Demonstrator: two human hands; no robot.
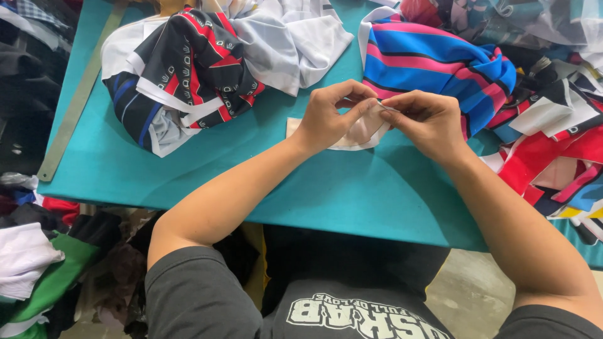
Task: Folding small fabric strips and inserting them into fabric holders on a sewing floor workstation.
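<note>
Left hand (328, 116) and right hand (428, 119) pinched the small white curved fabric strip (361, 135), fingers closed tight (apparently for close work), above the teal table (301, 188) between garment piles.

Teal-topped table (352, 201) under even light; pale concrete floor (468, 292) below.

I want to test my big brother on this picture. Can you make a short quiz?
1. True or false: both hands pinch the white cloth piece.
2. What colour is the table?
3. Which pile lies beside the right hand? A) striped blue and pink cloth B) books

Key: 1 true; 2 teal; 3 A. The left hand also grips the piece.
</note>
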